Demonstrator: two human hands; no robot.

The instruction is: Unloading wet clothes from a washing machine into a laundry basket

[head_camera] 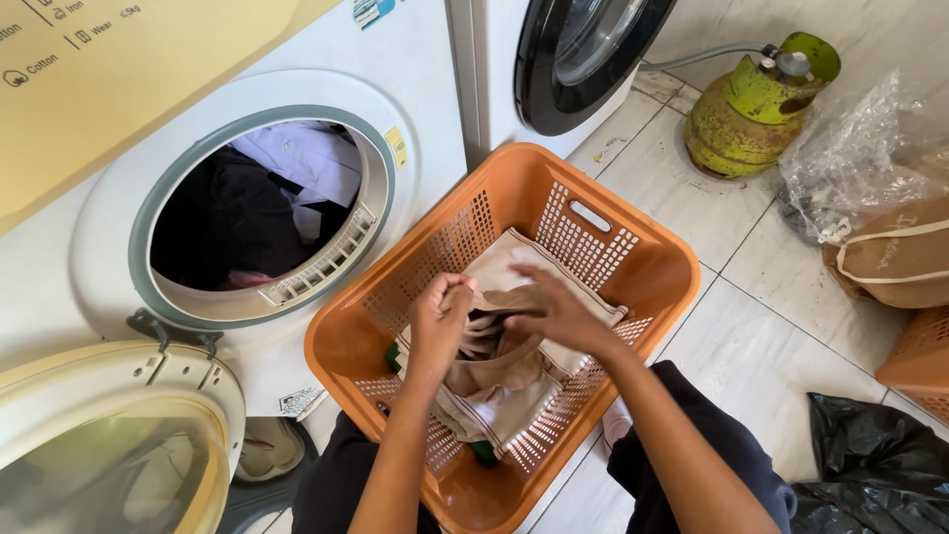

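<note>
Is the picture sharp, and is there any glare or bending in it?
Head view: even daylight, mostly sharp; the right hand is slightly motion-blurred over the orange basket; soft glare on the open dryer door; wide-angle lens bends the machine edges.

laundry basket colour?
Orange, with perforated sides: the basket under both hands, left hand and right hand. Head view shows it.

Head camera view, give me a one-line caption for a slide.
Both hands, left hand and right hand, gather beige cloth in an orange laundry basket beside an open dryer.
</note>
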